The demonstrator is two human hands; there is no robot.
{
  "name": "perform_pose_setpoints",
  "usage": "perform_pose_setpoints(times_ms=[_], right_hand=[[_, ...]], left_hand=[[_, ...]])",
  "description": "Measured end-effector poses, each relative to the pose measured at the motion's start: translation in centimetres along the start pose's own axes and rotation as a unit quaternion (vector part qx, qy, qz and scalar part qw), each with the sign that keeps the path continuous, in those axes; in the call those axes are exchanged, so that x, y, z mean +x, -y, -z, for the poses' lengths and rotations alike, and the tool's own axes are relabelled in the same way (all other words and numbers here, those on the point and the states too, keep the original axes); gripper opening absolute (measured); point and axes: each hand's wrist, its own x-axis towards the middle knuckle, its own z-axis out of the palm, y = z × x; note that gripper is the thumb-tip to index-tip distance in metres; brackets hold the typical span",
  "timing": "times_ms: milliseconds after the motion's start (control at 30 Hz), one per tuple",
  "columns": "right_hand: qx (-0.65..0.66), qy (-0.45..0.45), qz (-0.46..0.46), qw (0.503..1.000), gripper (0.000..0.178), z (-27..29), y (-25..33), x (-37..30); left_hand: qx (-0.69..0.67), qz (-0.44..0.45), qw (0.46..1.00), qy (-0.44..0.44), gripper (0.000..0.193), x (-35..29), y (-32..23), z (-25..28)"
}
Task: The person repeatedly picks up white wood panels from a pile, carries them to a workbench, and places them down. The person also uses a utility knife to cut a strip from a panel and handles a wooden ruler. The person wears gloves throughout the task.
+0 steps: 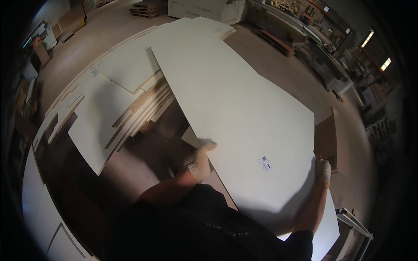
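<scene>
A large white panel stretches out in front of me, with a small printed label stuck on its face. My left hand, in a pale knit glove, is closed on the panel's left edge; the thumb lies on top and the other fingers are hidden beneath. On the opposite edge my right hand, gloved too, grips the board, its fingertips partly out of sight. Left of the held panel lies a stack of white boards with staggered brown edges.
At the lower left lie more white panels. A brown board stands right of the held panel, and a metal frame is near the lower right. Machinery lines the far right. Wooden pallets sit at the back.
</scene>
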Motion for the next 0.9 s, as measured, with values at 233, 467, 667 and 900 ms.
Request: perform_pose_setpoints(times_ms=[233,467,667,900], right_hand=[[-0.061,0.015,0.079,0.995,0.038,4.5,18.6,7.2],[0.244,0.109,-0.187,0.945,0.058,6.2,41.3,12.7],[0.175,0.123,-0.113,0.970,0.062,6.8,54.1,13.9],[0.491,0.190,-0.199,0.827,0.061,7.5,57.8,12.2]], left_hand=[[-0.041,-0.046,0.998,-0.030,0.061,11.6,-14.7,2.6],[-0.092,-0.020,0.996,0.002,0.059,20.6,-30.1,10.0],[0.312,0.076,0.947,-0.023,0.026,9.4,-30.1,15.5],[0.059,0.124,0.989,0.053,0.027,14.5,-40.9,19.7]])
